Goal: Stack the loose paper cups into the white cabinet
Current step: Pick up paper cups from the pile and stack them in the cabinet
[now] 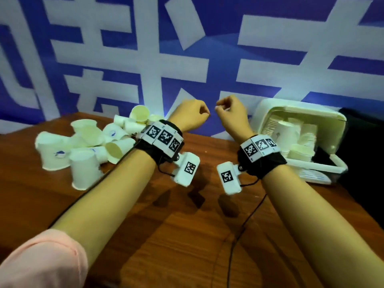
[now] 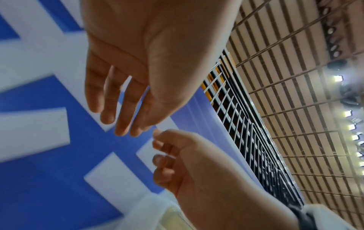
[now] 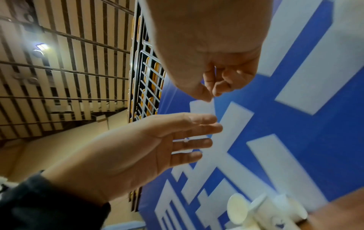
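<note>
Several loose white paper cups (image 1: 87,142) lie in a pile on the left of the wooden table, and the right wrist view shows some of these cups (image 3: 256,213) too. The white cabinet (image 1: 270,113) stands open at the right, with stacked cups (image 1: 288,129) inside. Both hands are raised above the table's far edge, close together and apart from the cups. My left hand (image 1: 193,115) holds nothing, and its fingers (image 2: 126,109) are straight and relaxed. My right hand (image 1: 230,113) has its fingers curled toward the palm (image 3: 222,80) and is empty.
The brown wooden table (image 1: 187,225) stretches between the pile and the cabinet. A black cable (image 1: 239,225) trails over it near my right forearm. A blue and white banner (image 1: 124,59) rises right behind the table. Something dark (image 1: 363,142) sits right of the cabinet.
</note>
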A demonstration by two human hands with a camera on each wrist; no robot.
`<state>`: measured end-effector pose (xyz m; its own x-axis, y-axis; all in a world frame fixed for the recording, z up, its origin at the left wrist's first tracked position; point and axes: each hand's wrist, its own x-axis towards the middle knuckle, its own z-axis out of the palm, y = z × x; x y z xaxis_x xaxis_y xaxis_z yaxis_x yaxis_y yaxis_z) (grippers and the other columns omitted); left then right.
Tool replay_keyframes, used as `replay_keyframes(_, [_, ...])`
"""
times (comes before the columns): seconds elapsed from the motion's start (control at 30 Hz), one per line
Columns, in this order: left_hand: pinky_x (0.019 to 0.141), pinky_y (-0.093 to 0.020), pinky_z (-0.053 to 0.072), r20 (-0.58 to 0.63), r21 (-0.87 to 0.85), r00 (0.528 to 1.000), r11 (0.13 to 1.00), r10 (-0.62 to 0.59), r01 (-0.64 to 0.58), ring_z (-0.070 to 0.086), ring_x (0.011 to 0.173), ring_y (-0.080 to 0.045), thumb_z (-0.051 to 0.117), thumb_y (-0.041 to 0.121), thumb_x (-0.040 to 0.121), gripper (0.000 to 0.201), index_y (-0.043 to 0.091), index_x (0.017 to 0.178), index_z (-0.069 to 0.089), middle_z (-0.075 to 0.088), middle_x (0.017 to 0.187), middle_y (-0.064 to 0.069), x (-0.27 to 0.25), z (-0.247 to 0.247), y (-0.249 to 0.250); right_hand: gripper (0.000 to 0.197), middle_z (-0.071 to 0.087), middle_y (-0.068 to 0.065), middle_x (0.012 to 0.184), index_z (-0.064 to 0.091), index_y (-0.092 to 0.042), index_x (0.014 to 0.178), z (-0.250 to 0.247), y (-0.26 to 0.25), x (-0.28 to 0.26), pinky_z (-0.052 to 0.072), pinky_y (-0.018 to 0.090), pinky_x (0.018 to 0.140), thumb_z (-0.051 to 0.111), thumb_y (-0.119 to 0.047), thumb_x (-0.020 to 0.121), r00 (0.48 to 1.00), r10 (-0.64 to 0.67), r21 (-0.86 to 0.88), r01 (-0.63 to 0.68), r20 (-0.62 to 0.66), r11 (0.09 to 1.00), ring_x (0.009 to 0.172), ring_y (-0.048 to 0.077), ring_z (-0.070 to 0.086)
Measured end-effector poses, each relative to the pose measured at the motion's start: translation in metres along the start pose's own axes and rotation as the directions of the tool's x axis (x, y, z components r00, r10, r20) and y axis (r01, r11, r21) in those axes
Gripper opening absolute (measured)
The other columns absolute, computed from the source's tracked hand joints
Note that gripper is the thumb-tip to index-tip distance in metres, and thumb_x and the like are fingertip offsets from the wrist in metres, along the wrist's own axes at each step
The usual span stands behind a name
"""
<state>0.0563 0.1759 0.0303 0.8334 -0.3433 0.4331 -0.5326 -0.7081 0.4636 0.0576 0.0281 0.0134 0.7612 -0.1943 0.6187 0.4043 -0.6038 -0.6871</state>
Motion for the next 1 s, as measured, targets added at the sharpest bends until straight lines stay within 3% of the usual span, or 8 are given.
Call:
replay_keyframes(0.17, [0.089, -0.025, 0.038, -0.056, 0.091, 0.990, 0.986, -0.133, 0.137, 0.055, 0.116, -0.018, 0.055, 0.023, 0.094, 0.028, 0.015, 0.118, 0.063, 0.063, 0.123, -0.001, -0.037, -0.066, -0.057, 0.017, 0.061, 0.001, 0.098, 0.060, -0.007, 0.107, 0.074, -0.046, -0.017, 0.046, 0.026, 0.075, 0.058, -0.013, 0.091, 0.969, -0.052, 0.026, 0.047, 0.240, 0.999, 0.083, 0.014, 0.055])
replay_keyframes(0.37, [0.103, -0.039, 0.040, -0.036, 0.153, 0.955, 0.943, -0.295, 0.297, 0.048, 0.124, -0.025, 0.064, 0.041, 0.087, 0.047, 0.017, 0.127, 0.055, 0.053, 0.135, -0.006, -0.076, -0.113, -0.118, 0.017, 0.061, 0.003, 0.097, 0.053, -0.013, 0.104, 0.143, -0.083, -0.042, 0.047, 0.031, 0.078, 0.062, -0.013, 0.090, 0.884, -0.088, 0.091, 0.052, 0.459, 0.994, 0.084, 0.018, 0.058])
replay_keyframes(0.47, [0.101, -0.038, 0.042, 0.006, 0.130, 0.911, 0.904, -0.412, 0.408, 0.049, 0.121, -0.025, 0.065, 0.056, 0.081, 0.065, 0.016, 0.131, 0.049, 0.043, 0.139, -0.010, -0.098, -0.126, -0.144, 0.020, 0.062, 0.006, 0.101, 0.049, -0.015, 0.104, 0.172, -0.092, -0.058, 0.048, 0.028, 0.075, 0.061, -0.009, 0.090, 0.793, -0.085, 0.130, 0.007, 0.603, 0.991, 0.084, 0.016, 0.059])
replay_keyframes(0.57, [0.103, -0.041, 0.037, 0.054, 0.152, 0.855, 0.851, -0.515, 0.503, 0.043, 0.128, -0.029, 0.061, 0.063, 0.079, 0.078, 0.015, 0.138, 0.041, 0.032, 0.145, -0.014, -0.116, -0.129, -0.164, 0.028, 0.060, 0.014, 0.116, 0.046, -0.010, 0.115, 0.194, -0.093, -0.074, 0.051, 0.035, 0.083, 0.062, -0.011, 0.091, 0.676, -0.057, 0.098, -0.022, 0.735, 0.995, 0.096, 0.018, 0.058])
replay_keyframes(0.7, [0.106, -0.047, 0.036, 0.085, 0.207, 0.800, 0.796, -0.594, 0.569, 0.035, 0.135, -0.035, 0.059, 0.069, 0.076, 0.092, 0.017, 0.145, 0.029, 0.017, 0.153, -0.016, -0.132, -0.123, -0.184, 0.043, 0.057, 0.019, 0.124, 0.044, -0.003, 0.126, 0.210, -0.094, -0.086, 0.052, 0.041, 0.091, 0.064, -0.014, 0.091, 0.593, 0.019, 0.033, -0.077, 0.805, 0.997, 0.098, 0.021, 0.057])
replay_keyframes(0.83, [0.108, -0.049, 0.033, 0.083, 0.252, 0.781, 0.771, -0.619, 0.585, 0.029, 0.137, -0.036, 0.062, 0.066, 0.076, 0.094, 0.017, 0.147, 0.023, 0.016, 0.151, -0.016, -0.146, -0.118, -0.197, 0.048, 0.054, 0.018, 0.128, 0.041, -0.005, 0.131, 0.221, -0.095, -0.091, 0.049, 0.040, 0.098, 0.065, -0.017, 0.092, 0.492, 0.083, -0.009, -0.150, 0.867, 0.989, 0.116, 0.029, 0.057])
replay_keyframes(0.93, [0.108, -0.047, 0.032, 0.108, 0.269, 0.775, 0.769, -0.622, 0.579, 0.031, 0.136, -0.034, 0.065, 0.065, 0.074, 0.095, 0.017, 0.146, 0.024, 0.021, 0.148, -0.016, -0.153, -0.117, -0.204, 0.042, 0.056, 0.016, 0.123, 0.045, -0.004, 0.127, 0.227, -0.098, -0.095, 0.050, 0.036, 0.096, 0.065, -0.016, 0.092, 0.450, 0.082, -0.013, -0.155, 0.889, 0.988, 0.115, 0.028, 0.058])
replay_keyframes(1.0, [0.107, -0.047, 0.034, 0.118, 0.286, 0.769, 0.763, -0.628, 0.579, 0.033, 0.133, -0.032, 0.066, 0.065, 0.073, 0.092, 0.017, 0.143, 0.028, 0.024, 0.145, -0.014, -0.157, -0.116, -0.207, 0.026, 0.060, 0.017, 0.113, 0.051, -0.007, 0.111, 0.230, -0.101, -0.099, 0.051, 0.035, 0.089, 0.065, -0.014, 0.090, 0.430, 0.061, 0.004, -0.149, 0.901, 0.989, 0.105, 0.026, 0.059])
